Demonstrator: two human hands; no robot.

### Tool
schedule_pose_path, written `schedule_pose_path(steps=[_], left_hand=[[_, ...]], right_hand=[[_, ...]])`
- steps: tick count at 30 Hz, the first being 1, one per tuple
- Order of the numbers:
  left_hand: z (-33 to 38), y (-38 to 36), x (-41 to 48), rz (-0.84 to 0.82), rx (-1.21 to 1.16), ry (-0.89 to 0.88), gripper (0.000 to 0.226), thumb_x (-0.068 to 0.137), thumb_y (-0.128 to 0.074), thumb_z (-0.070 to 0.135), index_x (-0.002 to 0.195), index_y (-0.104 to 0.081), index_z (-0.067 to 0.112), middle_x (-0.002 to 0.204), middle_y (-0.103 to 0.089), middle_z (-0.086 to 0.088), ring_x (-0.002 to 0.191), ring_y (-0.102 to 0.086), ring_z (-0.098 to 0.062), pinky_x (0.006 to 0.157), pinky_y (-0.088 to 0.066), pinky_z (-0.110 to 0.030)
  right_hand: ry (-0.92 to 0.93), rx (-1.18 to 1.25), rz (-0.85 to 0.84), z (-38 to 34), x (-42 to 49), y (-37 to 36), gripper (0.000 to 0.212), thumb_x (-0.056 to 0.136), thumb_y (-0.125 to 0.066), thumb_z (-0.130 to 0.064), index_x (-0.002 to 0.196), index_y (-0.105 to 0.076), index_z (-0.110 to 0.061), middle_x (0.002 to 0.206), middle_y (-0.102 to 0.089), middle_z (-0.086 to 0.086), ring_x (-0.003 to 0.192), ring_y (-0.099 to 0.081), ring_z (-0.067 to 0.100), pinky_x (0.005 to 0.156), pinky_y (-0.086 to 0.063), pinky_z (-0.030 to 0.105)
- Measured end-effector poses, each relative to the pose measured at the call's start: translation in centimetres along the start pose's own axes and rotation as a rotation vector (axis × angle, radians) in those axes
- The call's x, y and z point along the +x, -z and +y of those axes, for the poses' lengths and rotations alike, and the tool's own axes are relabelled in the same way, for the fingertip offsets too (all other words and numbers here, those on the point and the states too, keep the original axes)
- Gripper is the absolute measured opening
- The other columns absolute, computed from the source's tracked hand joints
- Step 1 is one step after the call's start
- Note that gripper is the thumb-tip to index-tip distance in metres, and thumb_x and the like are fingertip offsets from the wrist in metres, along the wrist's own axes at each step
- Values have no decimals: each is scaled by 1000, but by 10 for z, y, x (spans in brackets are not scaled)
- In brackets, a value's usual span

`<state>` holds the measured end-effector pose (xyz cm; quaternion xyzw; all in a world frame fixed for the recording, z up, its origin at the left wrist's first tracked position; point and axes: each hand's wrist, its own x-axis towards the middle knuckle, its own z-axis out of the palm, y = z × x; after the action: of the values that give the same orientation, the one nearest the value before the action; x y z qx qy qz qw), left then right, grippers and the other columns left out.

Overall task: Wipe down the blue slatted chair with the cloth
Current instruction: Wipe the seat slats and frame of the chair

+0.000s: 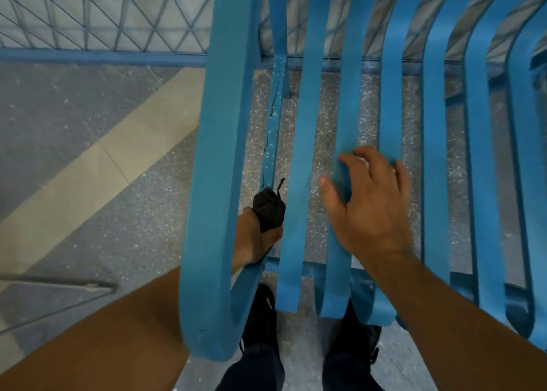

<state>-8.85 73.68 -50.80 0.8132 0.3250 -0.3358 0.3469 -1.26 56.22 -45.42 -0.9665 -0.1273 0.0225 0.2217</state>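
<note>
Blue slatted chair [307, 142]: my left hand [254, 239] grips the dark cloth [268, 210], wiping a speckled left slat; right hand [370, 201], fingers spread, braces slats. Next, I judge, a far-going stroke.

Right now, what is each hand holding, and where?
Left hand grips the bunched dark cloth by its lower end, under the chair's slats. Right hand holds nothing; it rests on a slat.
</note>
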Motion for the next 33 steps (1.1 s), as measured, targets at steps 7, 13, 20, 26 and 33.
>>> schedule_pose_path(steps=[7, 13, 20, 26, 33], left_hand=[[14, -3, 5, 173, -73, -58, 45, 91, -63, 38, 117, -48, 5, 113, -63, -12, 87, -55, -20, 72, -37, -26], [-10, 7, 10, -78, 329, -46, 81, 61, -67, 71, 122, -48, 21, 112, -63, 0, 91, -63, -19, 79, -53, -31], [-2, 11, 11, 13, 169, -69, 67, 75, -74, 54, 123, -52, 13, 112, -67, -7, 96, -65, -24, 86, -53, -38], [-16, 17, -4, -205, 12, -82, 83, 67, -79, 55, 132, -52, 12, 121, -65, -6, 105, -63, -19, 91, -50, -32], [1, 21, 17, 0, 159, -159, 51, 80, -73, 51, 112, -62, 13, 102, -72, -6, 86, -67, -18, 79, -54, -30]], right_hand=[[7, -29, 3, 0, 1, -2, 53, 95, -48, -51, 128, -58, -12, 134, -53, 10, 127, -48, 26, 115, -22, 55], [12, -54, -13, 1, 0, -1, 52, 96, -46, -52, 129, -57, -13, 136, -52, 10, 127, -48, 26, 116, -20, 53], [9, -70, -31, 0, 0, -2, 54, 96, -44, -53, 131, -55, -14, 140, -49, 10, 130, -45, 26, 118, -18, 53], [8, -76, -30, 0, 0, -2, 53, 96, -45, -53, 129, -55, -13, 138, -50, 10, 129, -47, 27, 117, -19, 54], [11, -87, -19, 1, -1, -4, 57, 96, -44, -57, 130, -55, -12, 138, -50, 11, 129, -45, 26, 116, -21, 55]])
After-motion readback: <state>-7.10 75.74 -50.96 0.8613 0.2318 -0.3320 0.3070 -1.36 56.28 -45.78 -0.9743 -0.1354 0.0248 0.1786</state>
